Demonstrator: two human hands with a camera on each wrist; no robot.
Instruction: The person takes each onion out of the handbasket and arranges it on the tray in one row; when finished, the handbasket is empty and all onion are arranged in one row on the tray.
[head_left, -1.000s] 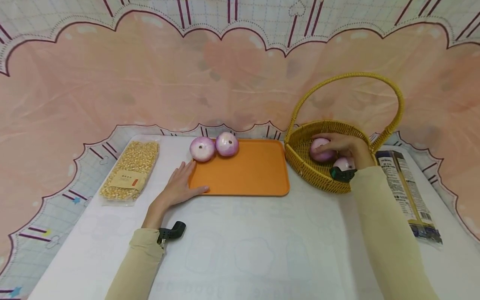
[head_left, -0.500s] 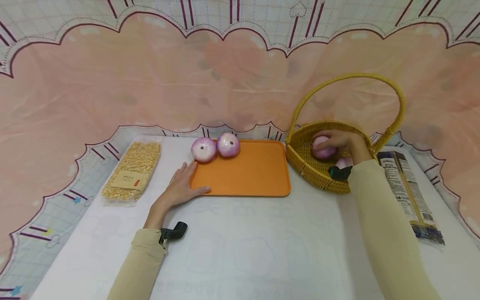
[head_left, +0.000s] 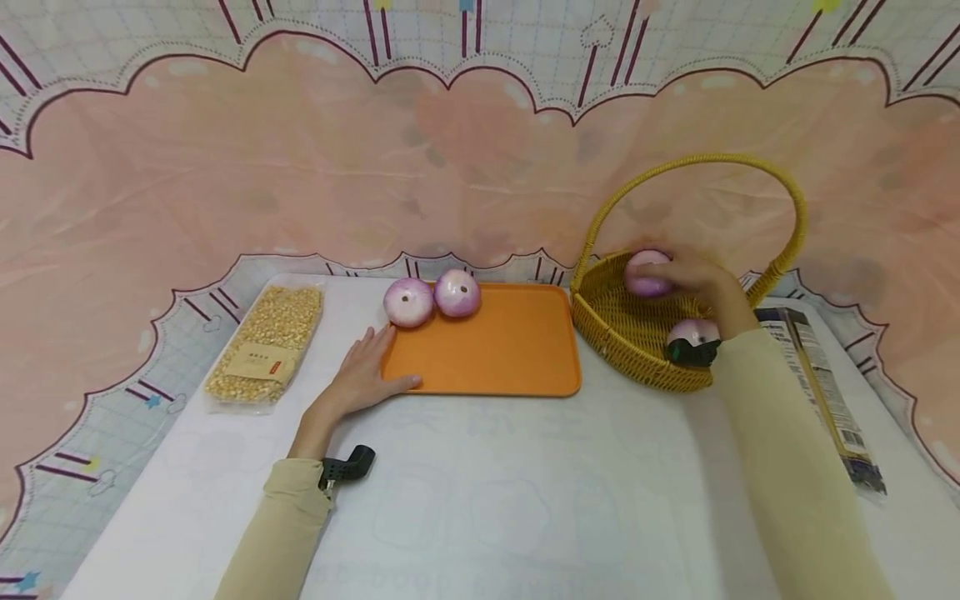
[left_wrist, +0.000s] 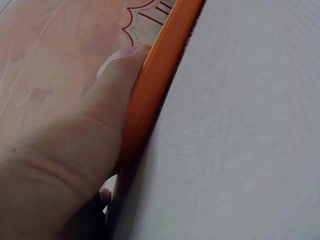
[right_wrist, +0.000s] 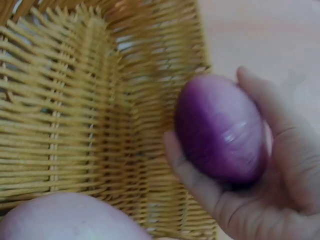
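Note:
My right hand (head_left: 688,275) grips a purple onion (head_left: 648,273) over the wicker basket (head_left: 622,343). In the right wrist view, thumb and fingers curl round that onion (right_wrist: 222,127). A second onion (head_left: 693,332) lies lower in the basket, partly covered by the wrist camera. My left hand (head_left: 362,372) rests at the left front corner of the orange tray (head_left: 491,346), fingers spread and thumb along its front edge. Two more onions, a left one (head_left: 408,302) and a right one (head_left: 457,293), sit side by side at the tray's back left corner.
A bag of corn kernels (head_left: 266,346) lies on the left of the white table (head_left: 480,500). Right of the basket is a flat printed packet (head_left: 825,400), partly behind the right sleeve. The basket's tall handle (head_left: 708,158) arches above it. A patterned cloth (head_left: 480,167) hangs behind.
My right hand has lifted the onion up from the basket's floor, uncovering more of the other onion. The left hand stays in place at the tray.

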